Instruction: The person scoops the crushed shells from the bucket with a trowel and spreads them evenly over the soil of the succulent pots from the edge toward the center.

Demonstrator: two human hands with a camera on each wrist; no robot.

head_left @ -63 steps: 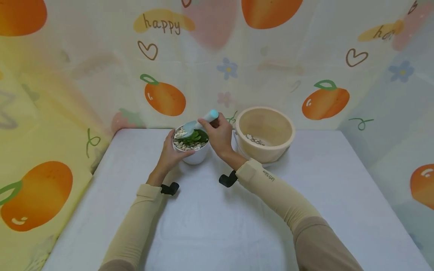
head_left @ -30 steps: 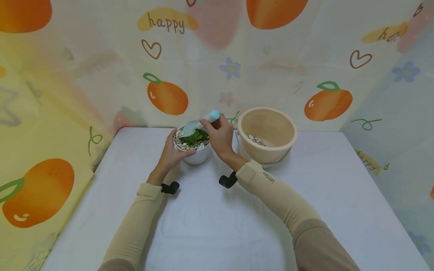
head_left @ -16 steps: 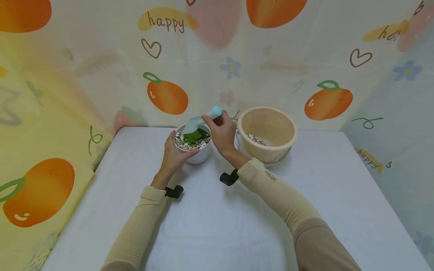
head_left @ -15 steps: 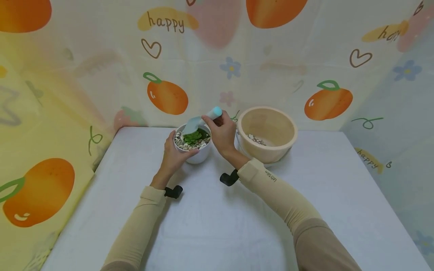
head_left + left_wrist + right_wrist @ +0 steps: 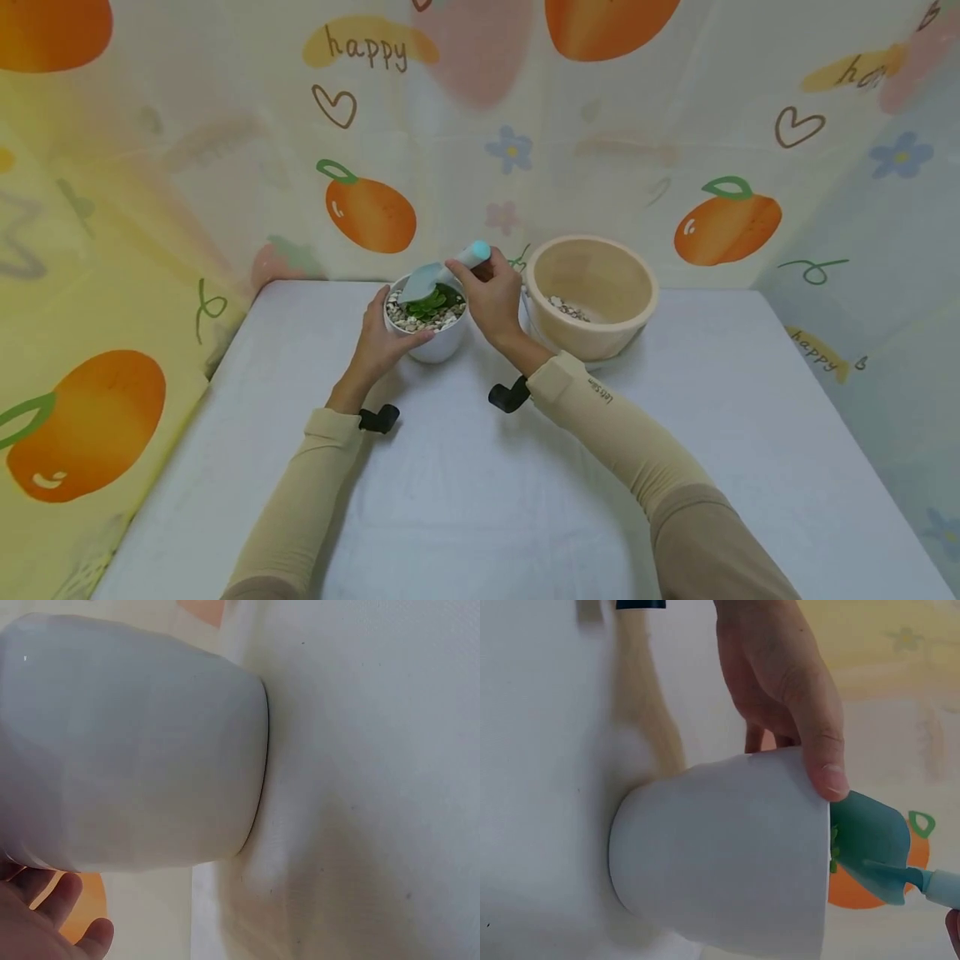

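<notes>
A white flowerpot (image 5: 438, 346) stands on the table, holding a green succulent (image 5: 426, 307) ringed by pale pebbles (image 5: 448, 317). My left hand (image 5: 377, 342) grips the pot's left side near the rim, the thumb along the front, as the right wrist view also shows. My right hand (image 5: 491, 293) holds a small light-blue trowel (image 5: 422, 283) by its handle. The trowel's blade tilts down over the left back part of the pot, above the pebbles and partly in front of the plant. In the right wrist view the blade (image 5: 874, 840) sits just past the rim.
Right of the flowerpot stands a larger beige bucket (image 5: 592, 333) with a few pebbles (image 5: 566, 309) at its bottom. A white cloth covers the table (image 5: 450, 500). Behind it hangs a fruit-patterned curtain (image 5: 600, 125) close to the table's back edge.
The trowel's blade has shifted about over the pot, rising toward the right and then dipping back down left. More pebbles show around the plant. The left hand has kept its hold on the pot.
</notes>
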